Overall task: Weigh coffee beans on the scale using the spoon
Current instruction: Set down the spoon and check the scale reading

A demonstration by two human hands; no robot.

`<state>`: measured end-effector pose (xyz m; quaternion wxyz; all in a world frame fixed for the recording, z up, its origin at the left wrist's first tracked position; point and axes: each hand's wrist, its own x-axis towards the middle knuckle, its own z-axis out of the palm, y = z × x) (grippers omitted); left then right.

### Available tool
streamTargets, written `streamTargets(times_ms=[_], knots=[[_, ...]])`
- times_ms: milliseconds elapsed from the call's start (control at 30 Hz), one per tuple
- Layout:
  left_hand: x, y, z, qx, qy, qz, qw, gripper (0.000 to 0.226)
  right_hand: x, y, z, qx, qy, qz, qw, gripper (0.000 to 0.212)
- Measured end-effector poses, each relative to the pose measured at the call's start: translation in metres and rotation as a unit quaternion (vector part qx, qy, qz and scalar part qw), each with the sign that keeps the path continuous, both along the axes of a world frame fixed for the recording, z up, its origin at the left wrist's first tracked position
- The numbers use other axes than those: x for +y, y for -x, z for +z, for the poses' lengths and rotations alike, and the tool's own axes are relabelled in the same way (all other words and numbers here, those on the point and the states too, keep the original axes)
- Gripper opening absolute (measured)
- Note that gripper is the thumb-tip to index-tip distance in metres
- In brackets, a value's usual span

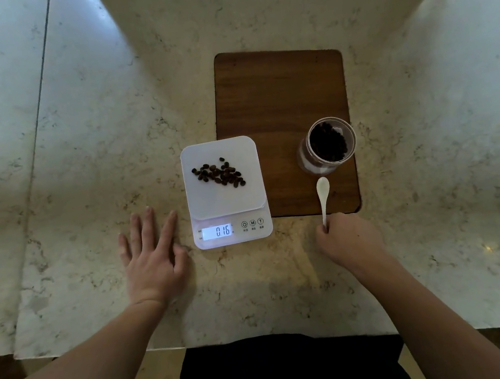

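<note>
Some beans (218, 173) lie on the scale (226, 192) near the table's (78, 148) front edge, the left hand (151, 250) lies flat with fingers spread, and the right hand (348, 236) pinches the spoon (323, 198).

My view is dim and warm overall, with the stone counter (78, 148) lit unevenly. Cool daylight enters from the top, where a bright strip shows, and falls across the counter in a pale wedge. A yellower glow pools near the scale (225, 189), whose backlit display is the brightest spot and reads clearly. Soft shadows sit beside my left hand (153, 259) and right hand (350, 239). Straight lines bow toward the corners from the wide lens, and fine detail looks slightly soft and grainy.
</note>
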<state>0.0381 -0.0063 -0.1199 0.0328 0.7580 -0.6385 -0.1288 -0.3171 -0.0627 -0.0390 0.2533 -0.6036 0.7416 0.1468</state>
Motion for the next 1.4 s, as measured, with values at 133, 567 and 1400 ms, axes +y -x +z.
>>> streamTargets(times_ms=[133, 567, 1400], knots=[[0.000, 0.000, 0.002, 0.001, -0.005, 0.000, 1.000, 0.068, -0.001, -0.003, 0.005, 0.006, -0.021, 0.011, 1.000, 0.036], [-0.001, 0.002, 0.007, 0.009, -0.014, 0.001, 1.000, 0.067, -0.011, -0.072, -0.005, -0.349, -0.027, -0.253, 0.902, 0.022], [0.000, 0.002, 0.003, 0.002, 0.001, -0.004, 1.000, 0.068, -0.093, -0.085, 0.009, -0.378, -0.004, -0.271, 0.885, 0.023]])
